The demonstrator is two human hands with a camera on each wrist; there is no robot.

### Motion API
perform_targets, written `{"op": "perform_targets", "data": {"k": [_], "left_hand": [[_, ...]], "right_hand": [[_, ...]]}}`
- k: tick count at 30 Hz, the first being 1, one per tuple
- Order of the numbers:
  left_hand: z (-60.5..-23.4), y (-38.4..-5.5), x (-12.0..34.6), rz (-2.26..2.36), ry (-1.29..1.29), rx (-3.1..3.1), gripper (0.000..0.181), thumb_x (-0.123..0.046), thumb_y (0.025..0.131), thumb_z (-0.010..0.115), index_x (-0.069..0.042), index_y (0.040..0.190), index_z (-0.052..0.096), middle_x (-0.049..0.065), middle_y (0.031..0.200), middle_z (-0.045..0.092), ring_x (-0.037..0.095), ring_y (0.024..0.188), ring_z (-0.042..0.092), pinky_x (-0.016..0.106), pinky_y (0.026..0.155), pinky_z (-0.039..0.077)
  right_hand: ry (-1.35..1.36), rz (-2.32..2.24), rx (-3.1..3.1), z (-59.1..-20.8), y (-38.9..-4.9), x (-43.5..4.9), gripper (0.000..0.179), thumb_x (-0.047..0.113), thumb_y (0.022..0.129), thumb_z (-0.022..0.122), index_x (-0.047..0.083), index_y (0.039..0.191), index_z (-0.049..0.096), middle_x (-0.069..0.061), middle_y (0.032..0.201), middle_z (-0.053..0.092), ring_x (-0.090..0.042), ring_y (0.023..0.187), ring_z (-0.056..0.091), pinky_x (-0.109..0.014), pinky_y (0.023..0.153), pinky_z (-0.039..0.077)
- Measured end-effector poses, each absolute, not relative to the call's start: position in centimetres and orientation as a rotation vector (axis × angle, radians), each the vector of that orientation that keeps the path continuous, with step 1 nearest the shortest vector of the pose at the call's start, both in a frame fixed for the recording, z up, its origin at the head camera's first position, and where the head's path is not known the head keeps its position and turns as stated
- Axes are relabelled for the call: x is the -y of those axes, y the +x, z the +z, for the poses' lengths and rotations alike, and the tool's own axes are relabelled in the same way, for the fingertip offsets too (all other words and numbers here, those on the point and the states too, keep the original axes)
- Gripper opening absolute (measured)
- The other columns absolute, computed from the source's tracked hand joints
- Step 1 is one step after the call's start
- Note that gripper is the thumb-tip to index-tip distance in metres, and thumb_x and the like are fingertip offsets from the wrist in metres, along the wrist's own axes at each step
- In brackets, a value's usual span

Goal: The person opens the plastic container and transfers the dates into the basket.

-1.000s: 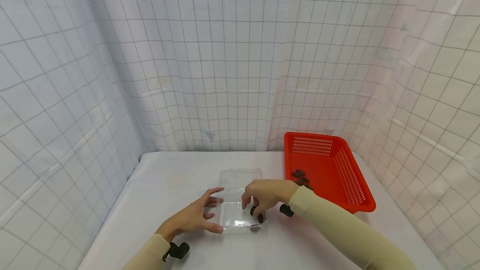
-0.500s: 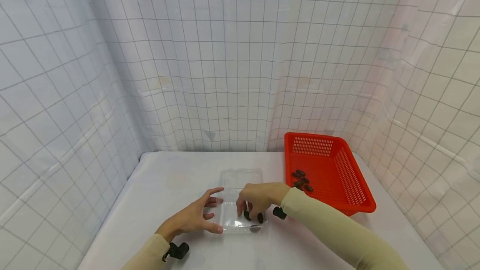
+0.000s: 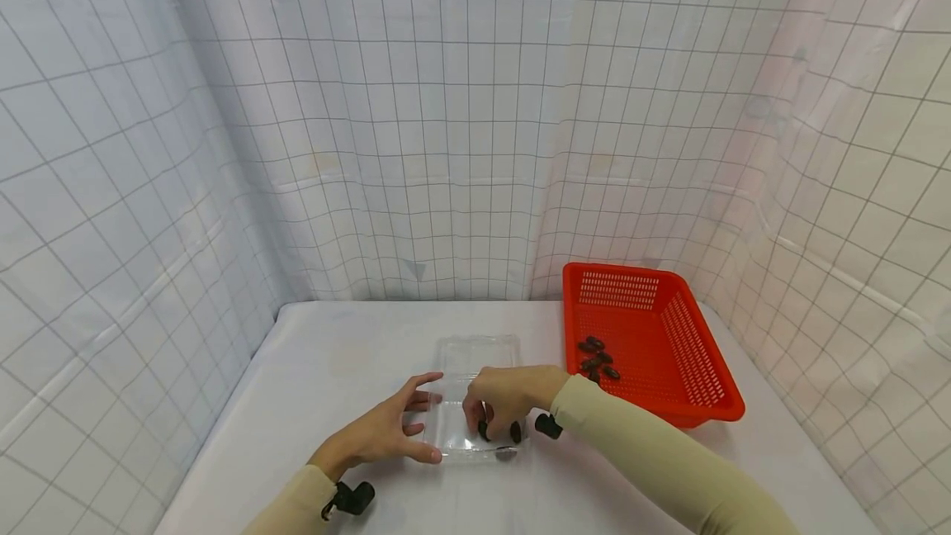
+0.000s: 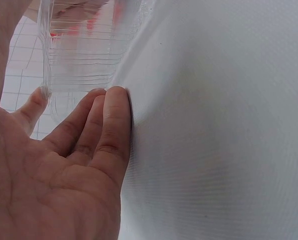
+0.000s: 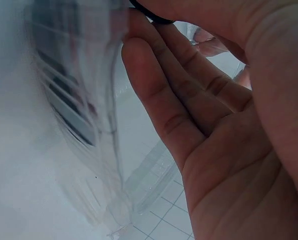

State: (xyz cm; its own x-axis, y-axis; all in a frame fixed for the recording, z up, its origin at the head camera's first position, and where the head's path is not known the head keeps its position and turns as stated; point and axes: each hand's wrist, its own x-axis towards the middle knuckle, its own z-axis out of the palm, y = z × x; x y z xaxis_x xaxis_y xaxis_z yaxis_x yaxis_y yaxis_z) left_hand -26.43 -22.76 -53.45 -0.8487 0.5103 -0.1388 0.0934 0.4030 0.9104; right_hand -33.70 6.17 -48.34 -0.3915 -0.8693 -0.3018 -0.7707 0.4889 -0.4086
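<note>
A clear plastic box (image 3: 455, 436) lies on the white table, its hinged lid (image 3: 478, 352) folded open toward the back. My left hand (image 3: 379, 429) rests against the box's left side, thumb near the front corner and fingers nearly straight; fingertips (image 4: 117, 97) meet the side low by the tabletop in the left wrist view. Reaching down into the box, my right hand (image 3: 507, 396) pinches a dark oval date-like piece (image 3: 484, 431) between thumb and fingers. Only its dark edge (image 5: 156, 15) shows in the right wrist view. Two similar pieces (image 3: 516, 433) lie along the box's right side.
At the right stands a red perforated basket (image 3: 646, 320), with several dark oval pieces (image 3: 597, 358) gathered near its left wall. White grid-patterned sheeting (image 3: 475, 147) encloses the table at the back and both sides. Each wrist wears a black camera (image 3: 355, 498).
My right hand has moved left and slightly toward me inside the box, carrying the pinched dark piece with it. My left hand and the basket have stayed in place.
</note>
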Motion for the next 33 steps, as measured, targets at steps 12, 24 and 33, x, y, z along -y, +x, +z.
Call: {"op": "perform_targets", "data": {"k": [12,24,33], "left_hand": [[-53.31,-26.43,22.69,1.428,0.53,-2.273,0.126,-0.026,0.091,0.105,-0.022,0.185,0.021,0.022,0.181,0.048,0.048,0.17,0.044,0.049,0.128,0.057],[-53.15,-26.34,22.65,1.42,0.531,-2.272,0.125,-0.027,0.092,0.104,-0.022,0.185,0.021,0.023,0.181,0.047,0.049,0.171,0.043,0.05,0.129,0.057],[-53.2,-26.34,22.62,1.424,0.525,-2.27,0.125,-0.026,0.092,0.104,-0.023,0.185,0.021,0.022,0.181,0.047,0.049,0.171,0.042,0.053,0.13,0.056]], "right_hand": [[-1.406,-0.322,-2.244,-48.68,-33.84,-6.16,0.021,0.003,0.098,0.091,0.022,0.108,0.089,0.015,0.094,0.076,0.003,0.083,0.068,-0.012,0.079,0.061],[-1.417,-0.344,-2.265,-47.97,-33.46,-6.26,0.017,0.006,0.101,0.089,0.02,0.111,0.089,0.009,0.1,0.077,0.003,0.088,0.067,-0.012,0.084,0.06],[-1.433,-0.375,-2.28,-48.16,-33.62,-6.62,0.016,0.007,0.102,0.089,0.019,0.113,0.088,0.01,0.104,0.077,0.004,0.091,0.069,-0.011,0.088,0.061]]}}
